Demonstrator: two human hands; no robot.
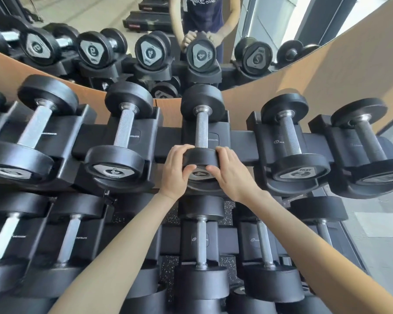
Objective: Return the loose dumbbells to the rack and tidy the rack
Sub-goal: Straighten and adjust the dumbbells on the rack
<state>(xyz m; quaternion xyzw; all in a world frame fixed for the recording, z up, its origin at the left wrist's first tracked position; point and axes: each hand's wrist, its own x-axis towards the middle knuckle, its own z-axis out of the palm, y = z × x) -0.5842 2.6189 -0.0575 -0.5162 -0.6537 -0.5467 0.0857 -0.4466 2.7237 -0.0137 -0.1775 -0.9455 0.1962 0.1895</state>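
Left hand (176, 169): grasping; fingers curl over the left edge of the near head, thumb pressed on its end face.
Right hand (232, 173): grasping; fingers curl over the right edge of the same head, thumb on the end face, close to the other thumb.
Between the hands: black round-headed dumbbell with a knurled steel handle (201, 129), lying in its cradle with the handle pointing away from the hands; a "4" shows between the thumbs.
Under it: black metal two-tier rack (166, 141), top tier.
Just left of the hands: matching black dumbbell marked 4 (123, 132), cradled and apart from the fingers.
Just right: smaller black dumbbell marked 2 (290, 137), cradled.
Below the wrists: lower-tier black dumbbell (201, 241), beneath the forearms.
Beyond the far head: tan curved wall panel (327, 82), then a wall mirror (114, 17) reflecting the rack and the person's hands.
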